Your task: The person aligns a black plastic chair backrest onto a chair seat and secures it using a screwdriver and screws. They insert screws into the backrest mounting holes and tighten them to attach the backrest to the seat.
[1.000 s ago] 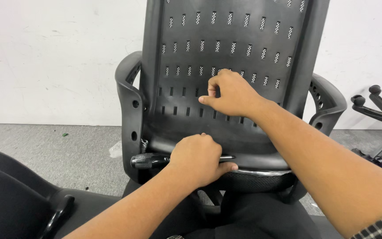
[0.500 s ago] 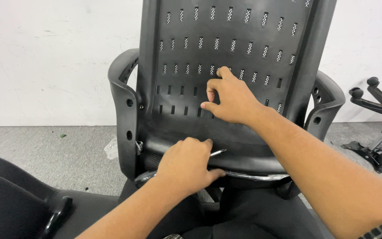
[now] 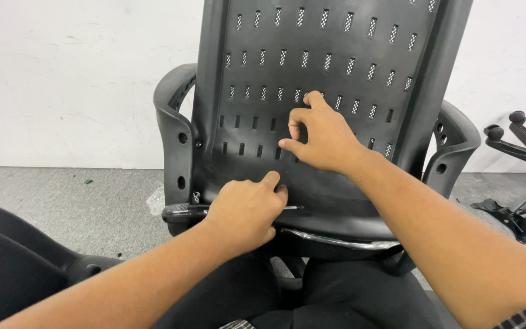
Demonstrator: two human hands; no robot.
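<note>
A black office chair back [image 3: 330,67] stands upright before the wall; the right hand [image 3: 321,137] presses its slotted panel, steadying it; the left hand [image 3: 245,210] closes around a screwdriver [image 3: 181,211] at its lower edge.

The left hand [image 3: 245,210] closes over most of a tool [image 3: 181,211], so only its dark handle and thin tip show and its kind cannot be told. The chair back [image 3: 336,55] is cut off by the top edge. The wheeled base [image 3: 522,152] runs off the right edge.
</note>
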